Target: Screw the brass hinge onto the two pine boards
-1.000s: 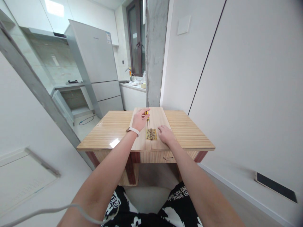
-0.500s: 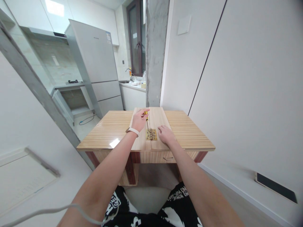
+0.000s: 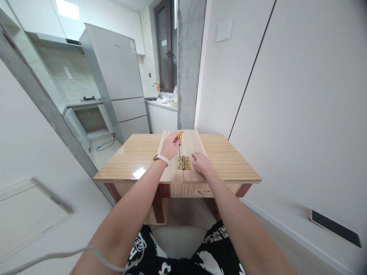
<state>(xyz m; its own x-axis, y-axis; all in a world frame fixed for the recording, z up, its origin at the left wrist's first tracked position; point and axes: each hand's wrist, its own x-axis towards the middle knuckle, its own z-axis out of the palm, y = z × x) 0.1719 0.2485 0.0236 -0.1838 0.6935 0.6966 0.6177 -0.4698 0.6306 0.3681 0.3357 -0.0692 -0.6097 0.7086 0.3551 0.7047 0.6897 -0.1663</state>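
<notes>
My left hand [image 3: 171, 147], with a pale-banded watch on its wrist, is closed around the yellow and black handle of a screwdriver [image 3: 179, 137]. The screwdriver stands nearly upright, its shaft pointing down at the left leaf of a brass hinge [image 3: 183, 163]. This hinge lies open across the seam between two pale wooden boards, the left board [image 3: 169, 175] and the right board [image 3: 190, 139]. Just right of the hinge, my right hand [image 3: 202, 163] rests on the right board with fingers curled. Whether those fingers hold anything is hidden.
Beneath the boards is a glossy wooden table [image 3: 232, 162] with a drawer [image 3: 189, 190] at its front. A grey cable [image 3: 94, 250] crosses my left forearm. Beyond the table stand a concrete pillar [image 3: 190, 76] and a fridge [image 3: 114, 72]; a white wall [image 3: 301, 95] is on the right.
My left hand's fingers have shifted around the screwdriver handle, and the hand sits very slightly farther right. My right hand, the hinge and the boards keep their places.
</notes>
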